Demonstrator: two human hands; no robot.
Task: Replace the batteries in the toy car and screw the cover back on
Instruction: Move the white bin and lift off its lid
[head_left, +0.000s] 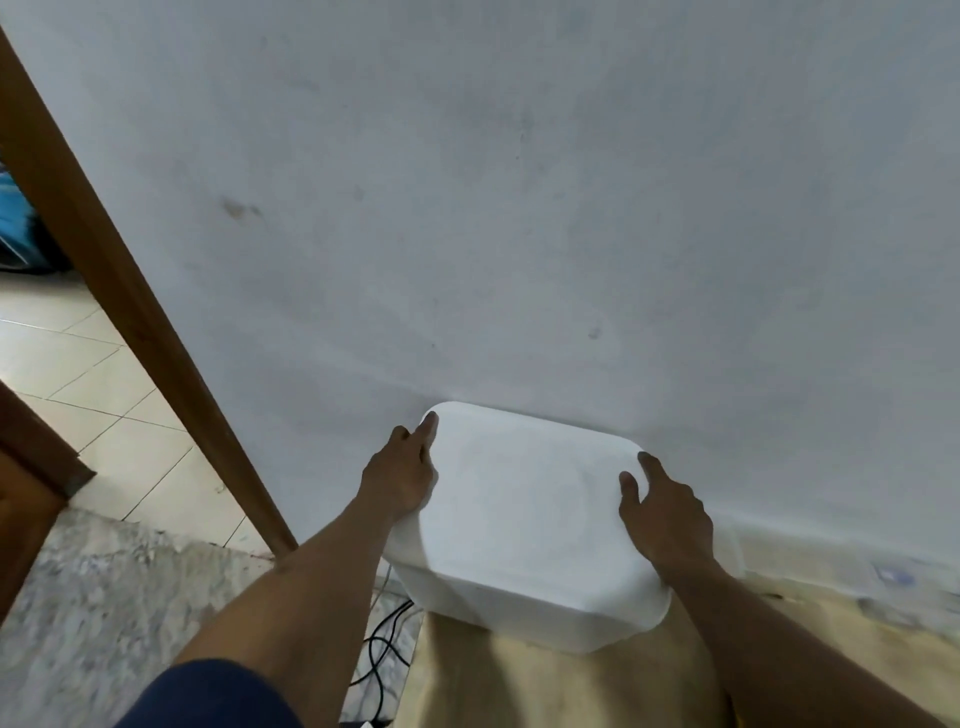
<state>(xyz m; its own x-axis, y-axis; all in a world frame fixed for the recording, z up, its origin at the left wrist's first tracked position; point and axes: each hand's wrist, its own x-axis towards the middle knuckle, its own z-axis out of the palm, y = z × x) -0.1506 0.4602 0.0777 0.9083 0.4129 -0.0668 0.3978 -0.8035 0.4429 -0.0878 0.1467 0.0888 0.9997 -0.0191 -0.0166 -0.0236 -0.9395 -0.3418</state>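
Head view shows us two bare arms that reach forward to a white box (524, 514) which stands against a pale grey wall (519, 208). The box has a smooth lid with round corners, and we find no writing on it that can be read. The left hand (402, 475) holds the left rim: its index finger lies straight along the far left corner, and the other fingers bend around the edge. The right hand (662, 512) holds the right rim, with thumb and index finger spread on top of the lid and the remaining fingers curled over the side. We cannot tell where the toy car is. The box rests on a beige surface (519, 691). Just left of it, black cables (384, 649) lie on a speckled floor (104, 597). A brown wooden door frame (130, 312) runs slanted at the left, with pale tiles (78, 389) behind it. A small bluish mark (893, 574) low at the right is too blurred to read.
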